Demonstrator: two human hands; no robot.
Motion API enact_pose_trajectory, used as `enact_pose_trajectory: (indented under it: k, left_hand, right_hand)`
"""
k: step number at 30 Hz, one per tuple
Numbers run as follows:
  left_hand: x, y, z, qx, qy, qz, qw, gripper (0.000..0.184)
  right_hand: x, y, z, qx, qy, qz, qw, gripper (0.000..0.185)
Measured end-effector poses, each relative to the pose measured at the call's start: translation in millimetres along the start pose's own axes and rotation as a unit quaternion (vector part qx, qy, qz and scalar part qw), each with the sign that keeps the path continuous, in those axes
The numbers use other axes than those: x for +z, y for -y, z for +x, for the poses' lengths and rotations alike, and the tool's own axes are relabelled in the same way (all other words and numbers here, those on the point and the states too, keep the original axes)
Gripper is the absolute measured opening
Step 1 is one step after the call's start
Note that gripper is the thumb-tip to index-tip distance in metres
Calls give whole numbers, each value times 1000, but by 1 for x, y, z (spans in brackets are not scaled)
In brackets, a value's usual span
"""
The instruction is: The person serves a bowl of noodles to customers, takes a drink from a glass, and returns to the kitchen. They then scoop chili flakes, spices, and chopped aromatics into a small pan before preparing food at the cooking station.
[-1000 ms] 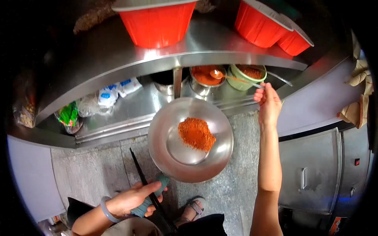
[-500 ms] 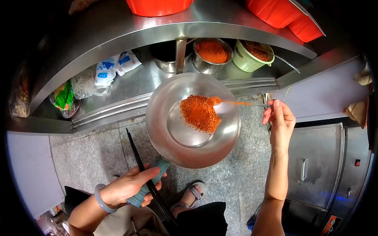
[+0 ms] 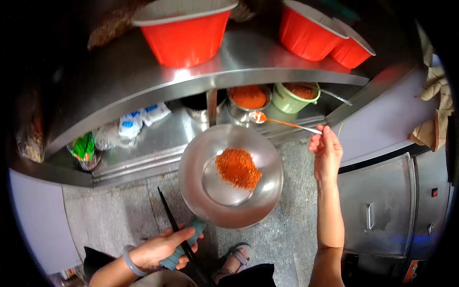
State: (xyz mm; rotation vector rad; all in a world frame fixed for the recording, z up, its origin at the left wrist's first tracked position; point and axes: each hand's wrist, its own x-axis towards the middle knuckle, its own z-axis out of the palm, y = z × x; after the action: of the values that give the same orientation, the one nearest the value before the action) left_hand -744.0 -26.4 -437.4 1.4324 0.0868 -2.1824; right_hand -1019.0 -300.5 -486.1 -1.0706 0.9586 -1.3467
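Spoon in right hand, crosswise, tip left (orange-smeared)

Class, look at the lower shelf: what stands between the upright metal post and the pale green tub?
In the head view, a round metal pot with orange-red contents stands between the upright metal post and the pale green tub.

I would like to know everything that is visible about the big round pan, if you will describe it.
The pan is wide, round and silvery, apparently metal, with sloping shiny walls. It is held open side up above the floor. Inside lies a heap of orange-red flakes and powder. The left hand grasps a blue-green cloth at its near side; any handle is hidden.
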Motion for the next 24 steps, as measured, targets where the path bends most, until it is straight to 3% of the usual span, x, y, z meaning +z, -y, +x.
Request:
enact_pose_trajectory:
  k: [3,7,12,13,14,17,19,21,22,24]
  left_hand:
    - [-2,0,3,-1,7,5,1000,31]
    - [-4,2,4,-3,-7,49,999,36]
    - [-4,3,2,23,28,58,998,37]
    - [13,5,-8,31,-38,30,998,33]
    - [22,3,-14,40,-101,0,994,32]
    - [9,3,-12,18,-51,12,998,31]
    - [4,2,-11,25,-18,14,999,30]
    - [11,1,-14,52,-57,16,997,28]
    - [-9,8,0,24,17,-28,999,27]
    - [-6,6,-3,26,9,-18,999,27]
  right_hand:
    - [19,-9,28,-12,-9,26,1000,27]
    - [52,-29,63,-90,39,-70,993,23]
    - [68,-84,100,35,63,-47,996,25]
    - [69,-84,100,47,46,-24,998,29]
    - [70,-76,95,43,29,-27,998,34]
    - [58,-20,67,81,40,-153,984,43]
    - [53,11,52,-28,42,-305,951,35]
    - [61,44,46,-340,-2,-260,904,25]
    - [75,82,34,-405,-18,-286,869,23]
    - [99,124,50,-511,-42,-321,796,21]
